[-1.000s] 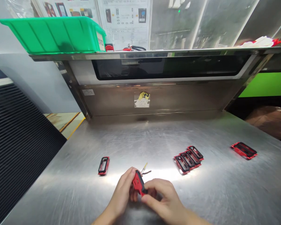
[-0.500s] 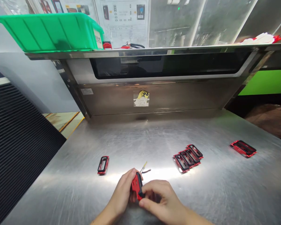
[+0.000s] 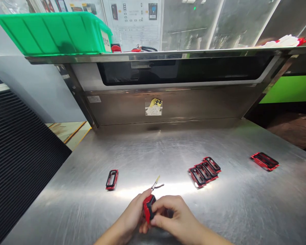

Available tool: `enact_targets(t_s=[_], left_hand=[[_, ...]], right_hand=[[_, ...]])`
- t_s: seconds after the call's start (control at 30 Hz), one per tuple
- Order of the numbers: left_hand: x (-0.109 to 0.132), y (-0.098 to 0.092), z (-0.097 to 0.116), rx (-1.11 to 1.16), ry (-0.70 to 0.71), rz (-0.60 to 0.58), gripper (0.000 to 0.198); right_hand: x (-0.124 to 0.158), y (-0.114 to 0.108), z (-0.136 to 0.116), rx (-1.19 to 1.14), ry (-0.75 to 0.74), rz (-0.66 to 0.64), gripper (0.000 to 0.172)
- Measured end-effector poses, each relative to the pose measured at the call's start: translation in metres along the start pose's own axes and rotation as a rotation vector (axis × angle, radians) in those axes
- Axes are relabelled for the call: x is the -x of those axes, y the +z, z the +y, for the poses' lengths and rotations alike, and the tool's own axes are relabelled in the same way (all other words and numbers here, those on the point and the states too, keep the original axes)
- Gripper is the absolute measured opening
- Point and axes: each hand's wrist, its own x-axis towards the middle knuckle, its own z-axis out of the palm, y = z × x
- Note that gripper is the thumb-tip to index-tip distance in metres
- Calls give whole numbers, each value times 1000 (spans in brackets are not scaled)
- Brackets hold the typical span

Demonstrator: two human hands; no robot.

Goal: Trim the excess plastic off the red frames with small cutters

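Note:
Both my hands meet low in the middle of the steel table. My left hand (image 3: 132, 216) and my right hand (image 3: 177, 217) pinch a small red and black frame part (image 3: 148, 207) between their fingertips, holding it on edge just above the tabletop. Tweezers (image 3: 156, 183) lie on the table just beyond my fingers. A single red and black frame (image 3: 112, 179) lies flat to the left. To the right a row of several like frames (image 3: 204, 170) lies overlapped, and one more frame (image 3: 265, 161) lies far right.
The steel table (image 3: 168, 149) ends at a metal back panel with a yellow label (image 3: 154, 107). A shelf above carries a green bin (image 3: 51, 30) and white gloves (image 3: 283, 42). A black ribbed mat (image 3: 17, 149) lies left of the table.
The held part has turned more upright and dropped slightly toward me, with both hands drawing closer together. The parts on the table have not moved.

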Motion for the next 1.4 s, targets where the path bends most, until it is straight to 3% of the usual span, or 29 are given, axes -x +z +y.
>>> enact_targets(t_s=[0.07, 0.23, 0.47, 0.7, 0.97, 1.13, 1.3, 1.4], left_hand=[[0, -1, -1, -79, 90, 2, 68], [5, 0, 2, -205, 349, 140, 67], [10, 4, 9, -360, 505, 155, 50], [11, 5, 9, -313, 417, 65, 48], [12, 7, 10, -295, 393, 67, 52], [7, 6, 8, -219, 304, 64, 53], [-1, 2, 6, -148, 152, 84, 52], [-4, 1, 4, -143, 131, 96, 50]], right_hand=[[0, 0, -1, -56, 4, 3, 12], [-1, -4, 0, 45, 41, 161, 23], [-3, -8, 3, -51, 85, 132, 49], [-5, -9, 1, -53, 96, 121, 57], [-4, -9, 2, -63, 113, 122, 58], [-5, -10, 3, -40, 113, 122, 57], [-2, -7, -1, 44, 24, 60, 43], [0, -3, -4, 89, -22, 0, 31]])
